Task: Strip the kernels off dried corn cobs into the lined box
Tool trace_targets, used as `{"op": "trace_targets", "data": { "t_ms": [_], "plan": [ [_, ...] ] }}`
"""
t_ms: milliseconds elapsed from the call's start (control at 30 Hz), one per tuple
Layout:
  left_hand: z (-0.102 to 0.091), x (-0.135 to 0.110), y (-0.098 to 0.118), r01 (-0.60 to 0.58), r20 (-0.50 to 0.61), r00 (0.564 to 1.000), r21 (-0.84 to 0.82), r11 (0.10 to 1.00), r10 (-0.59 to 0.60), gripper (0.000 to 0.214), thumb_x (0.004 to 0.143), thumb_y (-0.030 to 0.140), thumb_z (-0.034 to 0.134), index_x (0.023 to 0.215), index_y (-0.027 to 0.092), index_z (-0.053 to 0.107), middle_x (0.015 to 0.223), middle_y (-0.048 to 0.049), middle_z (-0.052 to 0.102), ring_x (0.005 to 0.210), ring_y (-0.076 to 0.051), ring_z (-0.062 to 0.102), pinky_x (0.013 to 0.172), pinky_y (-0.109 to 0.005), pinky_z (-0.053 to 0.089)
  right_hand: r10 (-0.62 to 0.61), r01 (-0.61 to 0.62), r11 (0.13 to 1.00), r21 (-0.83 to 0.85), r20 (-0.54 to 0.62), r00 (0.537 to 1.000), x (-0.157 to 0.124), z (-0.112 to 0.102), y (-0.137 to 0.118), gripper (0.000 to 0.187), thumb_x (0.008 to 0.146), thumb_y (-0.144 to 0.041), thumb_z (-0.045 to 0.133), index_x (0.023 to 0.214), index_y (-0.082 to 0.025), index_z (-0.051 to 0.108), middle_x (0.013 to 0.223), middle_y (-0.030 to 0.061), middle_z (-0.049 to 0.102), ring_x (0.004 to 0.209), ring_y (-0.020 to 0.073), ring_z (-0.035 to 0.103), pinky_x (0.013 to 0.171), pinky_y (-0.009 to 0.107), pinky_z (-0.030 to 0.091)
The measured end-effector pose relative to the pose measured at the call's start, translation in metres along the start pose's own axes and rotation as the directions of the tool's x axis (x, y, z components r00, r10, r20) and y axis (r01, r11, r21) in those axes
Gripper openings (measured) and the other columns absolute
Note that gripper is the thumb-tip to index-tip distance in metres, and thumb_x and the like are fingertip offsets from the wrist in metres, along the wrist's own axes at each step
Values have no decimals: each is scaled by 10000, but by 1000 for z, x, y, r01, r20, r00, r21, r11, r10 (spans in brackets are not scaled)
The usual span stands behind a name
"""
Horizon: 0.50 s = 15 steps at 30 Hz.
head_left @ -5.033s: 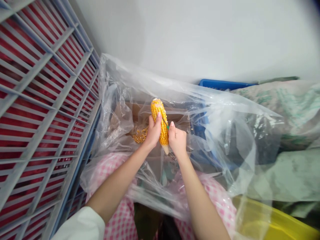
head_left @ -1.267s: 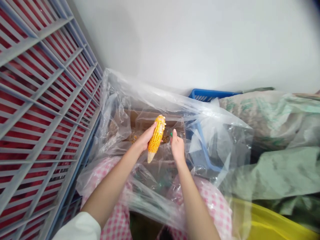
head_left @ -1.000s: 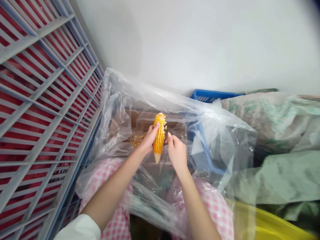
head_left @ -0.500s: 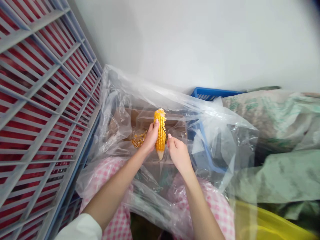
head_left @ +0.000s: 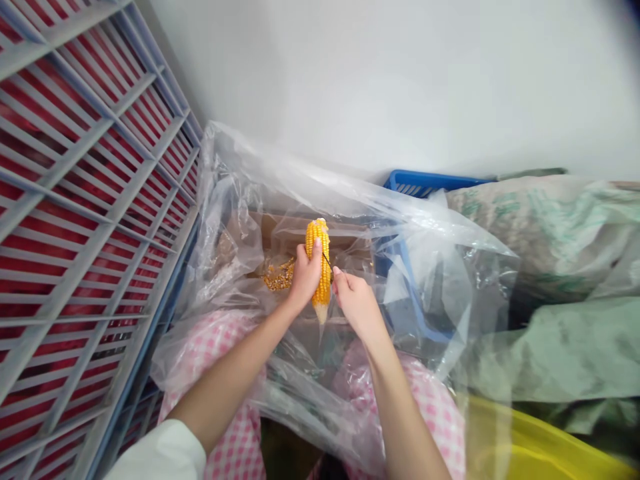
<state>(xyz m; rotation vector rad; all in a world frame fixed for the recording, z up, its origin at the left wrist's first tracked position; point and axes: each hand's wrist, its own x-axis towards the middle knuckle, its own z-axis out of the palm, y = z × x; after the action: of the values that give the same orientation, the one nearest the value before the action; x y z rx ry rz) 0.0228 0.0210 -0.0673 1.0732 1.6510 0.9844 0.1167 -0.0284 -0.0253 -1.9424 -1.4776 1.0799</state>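
An ear of corn [head_left: 319, 260] with yellow kernels stands nearly upright over the clear plastic sheet, its pale pointed end down. My left hand [head_left: 306, 272] is wrapped round its left side, thumb lying across the kernels. At the ear's right side, my right hand [head_left: 354, 293] is closed on a thin dark pointed tool [head_left: 327, 259], whose tip lies against the kernels. The tool's handle is hidden in the fingers. Some kernels look gone near the top of the ear. Loose corn kernels [head_left: 280, 275] lie in a small pile behind my left hand.
Clear plastic sheeting [head_left: 235, 147] lines the area and drapes over my knees. Stacked slatted crates [head_left: 115, 180] rise close on the left. On the right are a blue basket [head_left: 430, 181], woven sacks [head_left: 550, 227] and a yellow container [head_left: 550, 443]. A white wall stands behind.
My left thumb has shifted a little to the right across the ear, and the ear has turned or tilted slightly. The tool stays against its right side.
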Motion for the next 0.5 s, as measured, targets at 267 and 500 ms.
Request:
{"op": "trace_targets", "data": {
  "t_ms": [267,500],
  "plan": [
    [2,2,-8,-184,-29,980,242,953,197,235,862,433,338,775,214,334,821,-77,544,804,-205,553,702,-303,389,52,-53,998,-20,-72,996,8,22,13,443,873,-397,243,553,-196,474,492,14,513,460,134,432,474,232,285],
    [0,3,-8,-86,-56,993,219,972,101,249,856,449,350,767,216,340,789,-71,554,769,-205,565,666,-296,381,-4,-27,980,-197,-153,988,5,42,11,476,916,-339,204,731,-172,610,700,69,654,592,159,548,536,245,288]
  ]
}}
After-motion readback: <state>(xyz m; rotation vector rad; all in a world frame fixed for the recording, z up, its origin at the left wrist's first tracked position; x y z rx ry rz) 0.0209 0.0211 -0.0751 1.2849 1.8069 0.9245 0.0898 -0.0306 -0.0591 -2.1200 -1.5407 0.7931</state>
